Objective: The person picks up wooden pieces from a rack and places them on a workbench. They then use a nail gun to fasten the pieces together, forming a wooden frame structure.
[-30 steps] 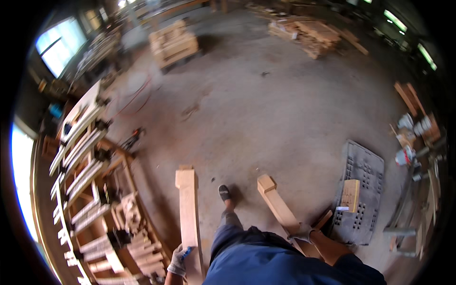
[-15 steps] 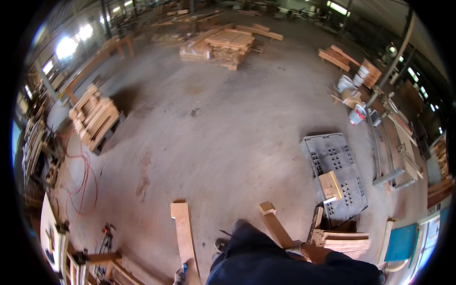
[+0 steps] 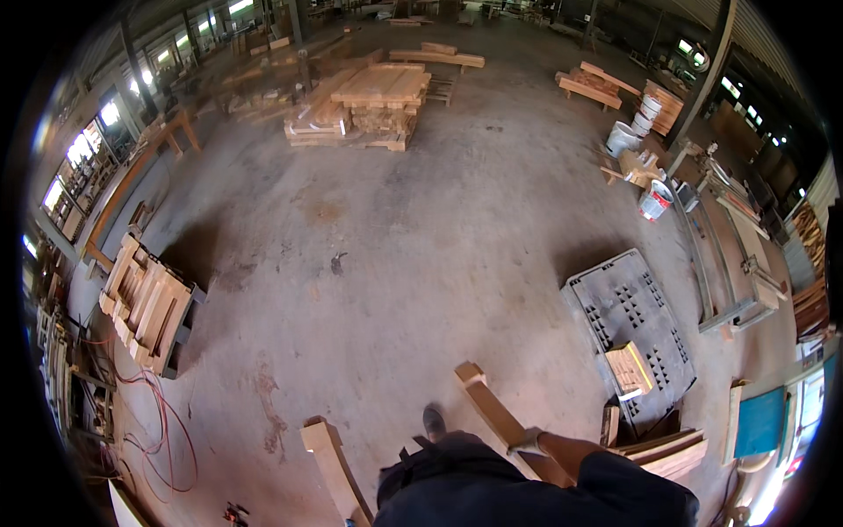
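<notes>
On the big dusty floor (image 3: 421,228), our right hand (image 3: 527,442) grips one wooden piece (image 3: 496,413); our left is hidden, second piece (image 3: 332,465) alongside.

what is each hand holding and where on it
Right hand grips a curved wooden piece along its length, below the notched far end. The left hand is hidden at the bottom edge; another curved wooden piece rises from there.

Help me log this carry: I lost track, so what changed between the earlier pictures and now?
The view swung away from the wooden racks toward the open concrete floor and the stacked timber pile. The left hand, seen earlier on the left curved wooden piece, has dropped out of view. Unchanged: the right hand grips the right curved wooden piece; both pieces point forward.
</notes>
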